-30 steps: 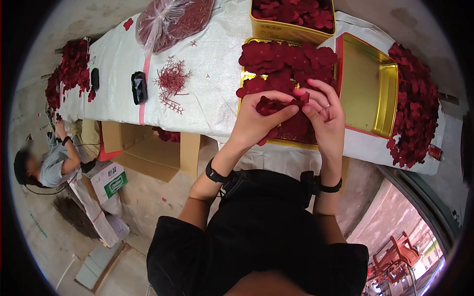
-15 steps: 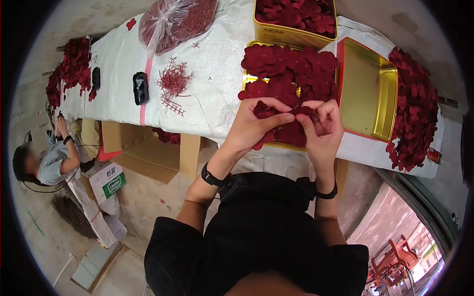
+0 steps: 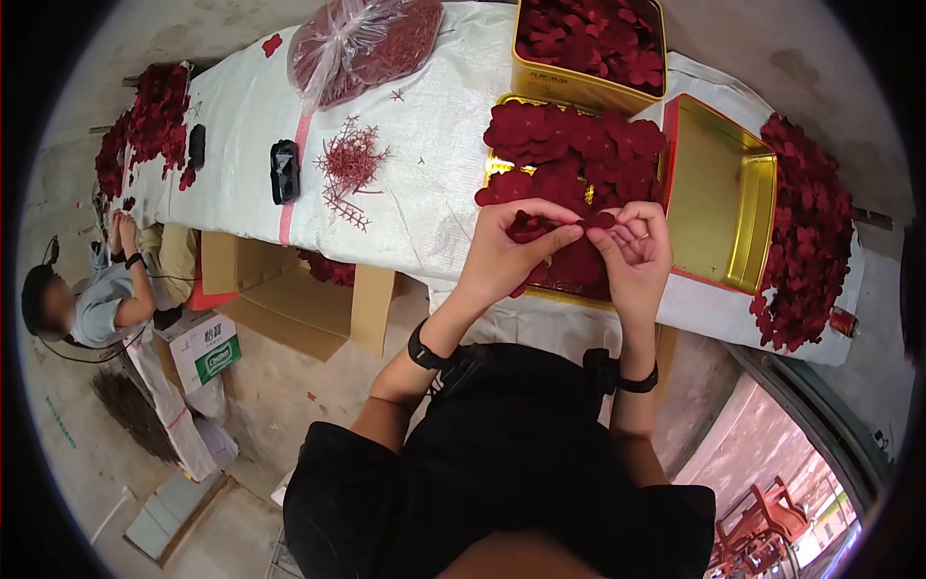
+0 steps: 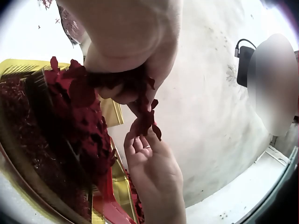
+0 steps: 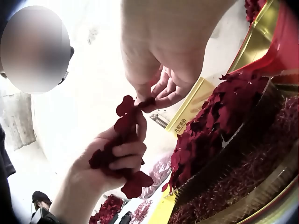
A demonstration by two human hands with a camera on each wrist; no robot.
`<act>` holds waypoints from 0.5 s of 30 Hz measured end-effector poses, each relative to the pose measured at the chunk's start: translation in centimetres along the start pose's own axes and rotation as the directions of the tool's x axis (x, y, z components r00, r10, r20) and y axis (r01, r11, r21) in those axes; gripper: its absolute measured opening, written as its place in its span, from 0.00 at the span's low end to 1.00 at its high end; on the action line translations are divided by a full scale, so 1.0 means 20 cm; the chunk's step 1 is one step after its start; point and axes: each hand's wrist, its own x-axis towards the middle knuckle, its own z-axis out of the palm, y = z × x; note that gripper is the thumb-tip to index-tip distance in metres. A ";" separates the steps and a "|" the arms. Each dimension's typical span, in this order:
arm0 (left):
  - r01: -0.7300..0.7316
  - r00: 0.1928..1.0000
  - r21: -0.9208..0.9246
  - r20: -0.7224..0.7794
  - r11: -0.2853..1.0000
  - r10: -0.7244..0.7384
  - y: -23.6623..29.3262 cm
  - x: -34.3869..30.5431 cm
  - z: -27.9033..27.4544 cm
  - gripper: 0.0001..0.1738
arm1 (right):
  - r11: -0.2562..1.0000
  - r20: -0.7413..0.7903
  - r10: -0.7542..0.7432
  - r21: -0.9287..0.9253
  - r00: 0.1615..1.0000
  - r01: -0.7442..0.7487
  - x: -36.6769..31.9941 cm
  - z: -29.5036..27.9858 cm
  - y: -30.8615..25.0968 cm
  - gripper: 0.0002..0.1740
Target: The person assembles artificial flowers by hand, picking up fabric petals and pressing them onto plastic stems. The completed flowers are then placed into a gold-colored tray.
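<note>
My left hand [image 3: 502, 253] holds a loose bunch of dark red fabric petals [image 5: 135, 184], several of which stick out between and beyond its fingers. The thumb and fingers of my right hand [image 3: 637, 256] pinch a small red petal piece [image 3: 598, 221]. Both sets of fingertips meet there. In the right wrist view another petal [image 5: 125, 106] spreads out beside the left fingertips. Below the hands stands a gold tin tray [image 3: 497, 166] with stacked flower-shaped petals [image 3: 555, 135] on it. The left wrist view shows thin red stems [image 4: 23, 123] lying beside the petal stacks.
Behind the tray is a gold tin [image 3: 579, 80] full of petals; a gold and red lid [image 3: 714, 198] lies to the right, before a petal heap [image 3: 810, 222]. Leftward are red stems [image 3: 352, 159], a plastic bag [image 3: 367, 53] and a black object [image 3: 285, 172]. Another person [image 3: 101, 294] works far left.
My right hand's fingers, spread up earlier, have folded in, and its thumb and fingers now pinch the petal piece at the left fingertips. The head view has shifted slightly.
</note>
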 end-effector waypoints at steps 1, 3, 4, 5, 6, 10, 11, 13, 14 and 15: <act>0.038 0.999 -0.007 0.026 0.999 -0.038 -0.01 0.01 -0.01 0.07 | 1.000 0.026 -0.008 -0.006 1.000 0.008 0.01 -0.01 0.01 0.18; 0.124 0.989 -0.022 0.080 0.992 -0.122 -0.02 0.00 -0.04 0.08 | 1.000 0.075 -0.014 -0.019 0.997 0.015 0.00 -0.02 0.03 0.18; 0.147 0.986 -0.008 0.080 0.989 -0.146 -0.02 0.00 -0.05 0.09 | 0.998 0.053 -0.033 -0.044 0.998 0.036 -0.01 -0.02 0.06 0.18; 0.176 0.981 0.006 0.081 0.984 -0.176 -0.02 0.00 -0.05 0.09 | 0.996 0.028 -0.048 -0.071 0.998 0.050 -0.02 -0.01 0.08 0.19; 0.203 0.975 0.022 0.086 0.979 -0.204 -0.02 0.00 -0.05 0.10 | 0.993 0.000 -0.066 -0.097 0.998 0.066 -0.02 0.01 0.10 0.19; 0.240 0.968 0.101 0.053 0.965 -0.246 -0.05 0.00 -0.09 0.17 | 0.981 0.001 -0.035 -0.191 0.999 0.034 -0.01 0.02 0.11 0.19; 0.306 0.947 0.088 0.078 0.948 -0.313 -0.04 -0.01 -0.10 0.17 | 0.985 0.010 -0.027 -0.169 1.000 0.028 -0.01 0.02 0.11 0.19; 0.416 0.897 0.071 0.130 0.907 -0.422 0.05 0.00 -0.10 0.17 | 0.992 0.033 -0.032 -0.120 0.999 0.036 0.01 0.02 0.09 0.19; 0.380 0.918 0.051 0.100 0.924 -0.383 0.02 0.00 -0.10 0.17 | 0.993 0.038 -0.014 -0.114 0.999 0.019 0.01 0.02 0.08 0.20; 0.337 0.938 0.032 0.069 0.941 -0.339 -0.02 0.00 -0.09 0.17 | 0.996 0.046 -0.015 -0.086 0.999 0.019 0.02 0.02 0.08 0.20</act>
